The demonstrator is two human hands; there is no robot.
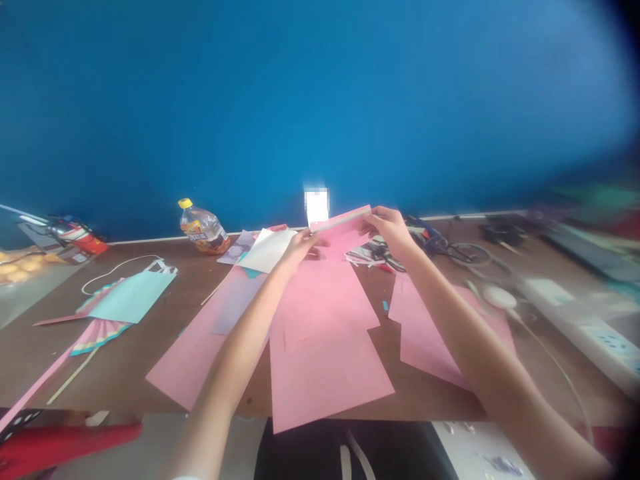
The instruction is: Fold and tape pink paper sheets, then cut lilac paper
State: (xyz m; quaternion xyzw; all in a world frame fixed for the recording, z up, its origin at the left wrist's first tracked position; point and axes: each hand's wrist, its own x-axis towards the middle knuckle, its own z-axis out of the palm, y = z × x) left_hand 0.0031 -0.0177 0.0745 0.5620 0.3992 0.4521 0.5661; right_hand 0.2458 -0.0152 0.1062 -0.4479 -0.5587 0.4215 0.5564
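My left hand and my right hand hold up a pink paper sheet by its left and right ends. A pale strip runs along the sheet's upper edge. Both hands are closed on it over the far part of the table. Below lie overlapping pink sheets, the front one reaching past the table's near edge. Further pink paper is partly covered by my right forearm. Beside my left wrist rests a white sheet on top of purple paper.
A bottle with a yellow cap leans near the blue wall. At left lies a light-blue paper bag with pleated pink paper. On the right are a white charger with its cable and a power strip.
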